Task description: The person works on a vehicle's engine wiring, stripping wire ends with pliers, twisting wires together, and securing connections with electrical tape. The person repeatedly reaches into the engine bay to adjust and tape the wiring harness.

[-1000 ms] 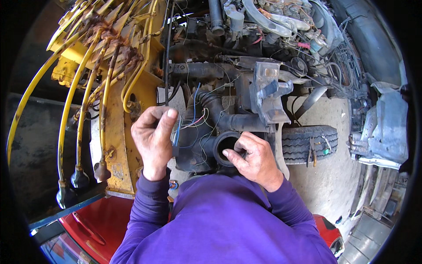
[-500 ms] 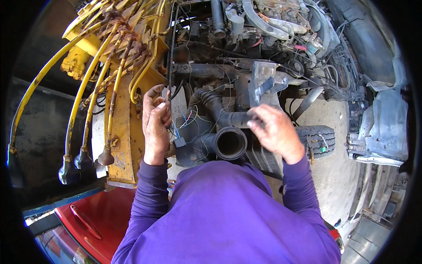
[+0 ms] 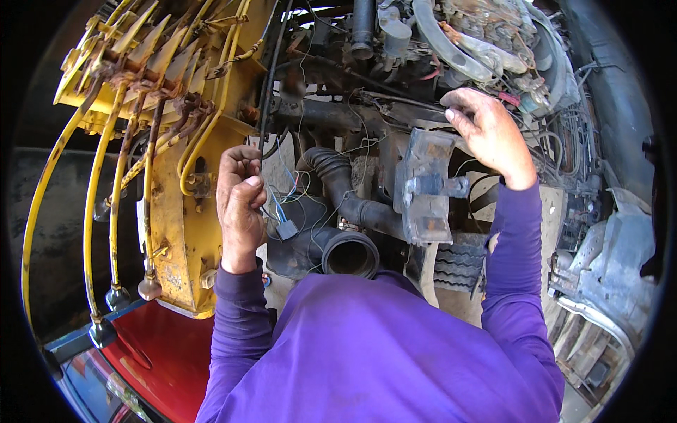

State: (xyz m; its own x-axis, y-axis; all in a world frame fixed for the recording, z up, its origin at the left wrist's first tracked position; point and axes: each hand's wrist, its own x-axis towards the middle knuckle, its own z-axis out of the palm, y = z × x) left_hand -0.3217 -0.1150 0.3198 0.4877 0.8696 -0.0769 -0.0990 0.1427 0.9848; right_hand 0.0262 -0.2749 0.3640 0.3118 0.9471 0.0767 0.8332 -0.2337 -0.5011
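Observation:
My left hand (image 3: 240, 204) is raised beside the yellow frame, its fingers curled in and the thumb pressed against them. Whatever lies in that grip is too small or hidden to make out. Close by its right side hang thin coloured wires (image 3: 279, 201) running to a small grey connector (image 3: 287, 229). Farther right, my right hand (image 3: 491, 136) is up over the engine bay near the engine, wrist bent and thumb close to the bent fingers. If there is a thin wire in this pinch, I cannot see it clearly. A grey metal bracket (image 3: 427, 187) sits below and left of it.
Yellow levers (image 3: 92, 190) with dark knobs rise from a yellow frame (image 3: 173, 240) on the left. In the middle are a black ribbed hose (image 3: 331, 166) and an open-ended pipe (image 3: 350, 255). The engine (image 3: 486, 42) lies far right, a tyre (image 3: 458, 264) lower right.
My right hand has moved up and right, away from the hose toward the engine. My left hand stays curled near the wires, shifted slightly left. The whole view has shifted a little.

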